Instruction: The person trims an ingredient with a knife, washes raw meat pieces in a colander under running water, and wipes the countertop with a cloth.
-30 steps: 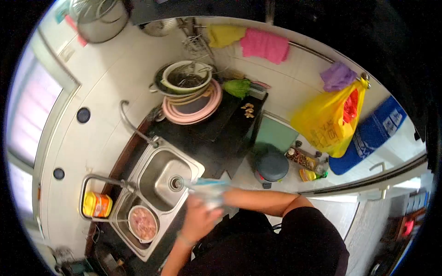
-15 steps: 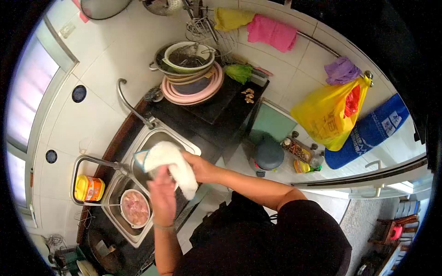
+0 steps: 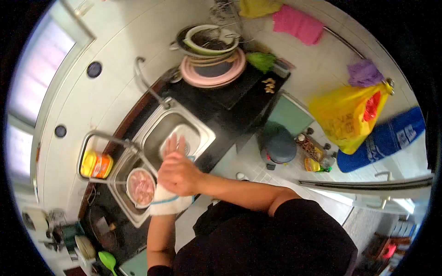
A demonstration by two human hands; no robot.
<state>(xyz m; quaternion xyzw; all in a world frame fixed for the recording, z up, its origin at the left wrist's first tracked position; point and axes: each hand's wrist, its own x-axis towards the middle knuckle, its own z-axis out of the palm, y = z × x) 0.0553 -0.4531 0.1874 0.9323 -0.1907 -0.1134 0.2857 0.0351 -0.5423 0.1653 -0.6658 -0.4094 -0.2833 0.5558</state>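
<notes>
A white towel [image 3: 171,201] with a blue stripe lies around my left wrist and lower forearm. My left hand [image 3: 174,148] reaches over the near edge of the sink, fingers stretched out and apart. Across its back and wrist, my right hand [image 3: 180,175] is closed on the towel, covering part of it. To the left of my hands, a white bowl of pale pink raw meat [image 3: 141,186] sits in the left basin of the steel sink [image 3: 202,141]. The right basin lies just beyond my left fingers.
Two taps rise behind the sink, near a yellow-orange container [image 3: 95,164]. Stacked basins [image 3: 214,69], green leaves [image 3: 261,61] and ginger-like pieces [image 3: 269,85] rest on the black counter. A dark bin [image 3: 278,145] stands on the floor; a yellow bag [image 3: 347,117] hangs at right.
The towel has gone from between my hands above the sink to around my left wrist. My right hand has moved over my left. The view has shifted, showing a green spoon at lower left.
</notes>
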